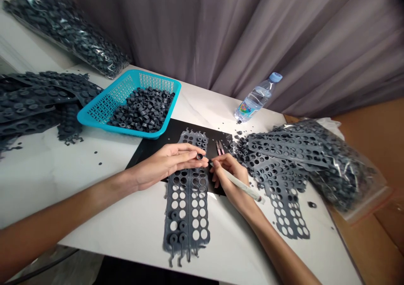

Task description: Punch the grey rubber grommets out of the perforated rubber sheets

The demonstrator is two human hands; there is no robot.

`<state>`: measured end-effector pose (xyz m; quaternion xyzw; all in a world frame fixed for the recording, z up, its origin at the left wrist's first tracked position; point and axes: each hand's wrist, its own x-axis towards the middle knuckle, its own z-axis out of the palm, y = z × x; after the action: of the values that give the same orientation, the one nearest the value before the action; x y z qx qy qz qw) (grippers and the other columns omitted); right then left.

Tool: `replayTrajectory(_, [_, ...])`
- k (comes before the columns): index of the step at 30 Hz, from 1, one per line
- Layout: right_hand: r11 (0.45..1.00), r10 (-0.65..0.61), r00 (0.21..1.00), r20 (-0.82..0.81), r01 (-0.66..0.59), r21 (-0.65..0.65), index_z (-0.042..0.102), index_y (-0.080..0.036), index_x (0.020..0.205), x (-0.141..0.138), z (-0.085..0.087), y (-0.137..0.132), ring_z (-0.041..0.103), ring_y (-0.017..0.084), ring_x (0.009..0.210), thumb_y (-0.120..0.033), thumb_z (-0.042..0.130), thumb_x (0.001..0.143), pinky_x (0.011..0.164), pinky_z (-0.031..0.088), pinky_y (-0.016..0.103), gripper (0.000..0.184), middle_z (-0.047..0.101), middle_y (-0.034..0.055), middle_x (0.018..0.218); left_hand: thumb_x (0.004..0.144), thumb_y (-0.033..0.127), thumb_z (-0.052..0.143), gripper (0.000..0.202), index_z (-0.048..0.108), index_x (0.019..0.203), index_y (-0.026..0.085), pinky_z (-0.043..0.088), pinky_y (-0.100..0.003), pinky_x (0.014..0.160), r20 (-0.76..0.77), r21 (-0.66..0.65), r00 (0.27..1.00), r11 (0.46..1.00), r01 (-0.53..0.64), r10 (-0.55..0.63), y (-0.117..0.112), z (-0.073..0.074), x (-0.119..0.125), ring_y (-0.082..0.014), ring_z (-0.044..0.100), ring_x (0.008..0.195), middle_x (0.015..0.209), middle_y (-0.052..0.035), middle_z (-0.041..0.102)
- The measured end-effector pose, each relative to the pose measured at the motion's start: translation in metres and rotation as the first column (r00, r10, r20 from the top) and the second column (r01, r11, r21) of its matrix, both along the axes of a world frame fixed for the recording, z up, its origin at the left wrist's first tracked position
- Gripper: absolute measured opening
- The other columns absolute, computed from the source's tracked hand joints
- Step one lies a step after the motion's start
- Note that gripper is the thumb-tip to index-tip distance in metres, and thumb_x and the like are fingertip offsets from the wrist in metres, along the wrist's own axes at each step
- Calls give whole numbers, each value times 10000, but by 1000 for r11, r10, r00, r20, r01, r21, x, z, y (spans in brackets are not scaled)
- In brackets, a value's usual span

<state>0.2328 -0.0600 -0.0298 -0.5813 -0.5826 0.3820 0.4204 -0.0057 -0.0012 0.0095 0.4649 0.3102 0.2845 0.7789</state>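
Between the thumb and fingers of my left hand (172, 161) is a small black rubber ring (200, 156). My right hand (232, 173) grips a pale pen-like tool (241, 184), its dark tip close to the ring; whether they touch I cannot tell. Below both hands lies a perforated grey rubber sheet (188, 205), most of its holes vacant, with several round pieces still seated at the near-left end and the far end. Part of the sheet is hidden under my left hand. Small pink-handled snips (220, 149) rest just beyond my right hand.
A turquoise basket (135, 133) holds many black rings. Rubber sheets (31, 99) pile at left, beside a stuffed plastic bag (63, 28). More perforated sheets (284, 158) and another bag (350, 179) lie right. A water bottle (255, 97) stands tilted in view near the curtain (202, 36). A black mat (151, 150) lies beneath.
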Motion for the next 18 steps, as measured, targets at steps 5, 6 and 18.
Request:
replayTrajectory(5, [1000,10,1000,6,-10,2,670,-221,1011,1,-2,0,650,158,567,-496,636,1048,494,525,244,279,703,14,751,1047,407,680,298,751,1256,207,457,-499,1261,-22,30,999,999,30,-29,-2,4,2,-299,702,1336,1279,-110,807])
replayTrajectory(6, [1000,12,1000,9,-12,0,669,-221,1009,1,-2,0,648,157,564,-498,634,1049,495,525,244,282,703,14,753,1047,420,677,307,751,1257,208,478,-500,1245,-35,65,999,998,26,-23,-1,6,1,-302,711,1322,1277,-111,807])
replayTrajectory(18, [1000,1,1000,29,-2,22,682,-223,996,-6,5,0,642,156,591,-474,639,1045,512,497,244,259,709,21,772,1008,409,720,232,730,1175,249,391,-571,1253,-158,986,545,105,127,823,52,18,-70,-342,526,1427,1305,1,740])
